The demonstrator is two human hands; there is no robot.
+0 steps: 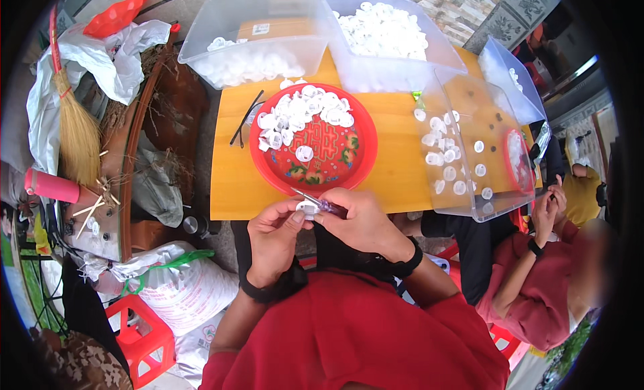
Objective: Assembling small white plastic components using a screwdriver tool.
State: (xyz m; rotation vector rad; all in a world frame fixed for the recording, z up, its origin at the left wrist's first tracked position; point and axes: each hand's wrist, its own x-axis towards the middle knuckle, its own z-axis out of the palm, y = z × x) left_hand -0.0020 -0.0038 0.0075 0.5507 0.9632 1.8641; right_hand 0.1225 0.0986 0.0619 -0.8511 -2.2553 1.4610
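Note:
Between the thumb and fingers of my left hand (276,239) is a small round white plastic piece (307,208). My right hand (365,222) grips a small screwdriver (327,206) with a see-through purple handle. Its thin metal shaft slants up and left, crossing over the white piece; whether the tip touches it I cannot tell. Both hands meet at the near rim of a round red tray (366,145) with a printed pattern. Many similar white pieces (305,107) are heaped in its far half, and a single white piece (304,153) lies nearer its middle.
Clear plastic bins (258,38) of white pieces line the far side of the yellow table (231,182). Black-framed glasses (247,118) lie left of the tray. Rightward, a clear bin (483,212) stands by loose pieces. A co-worker (537,283) sits right; a broom (79,125) stands left.

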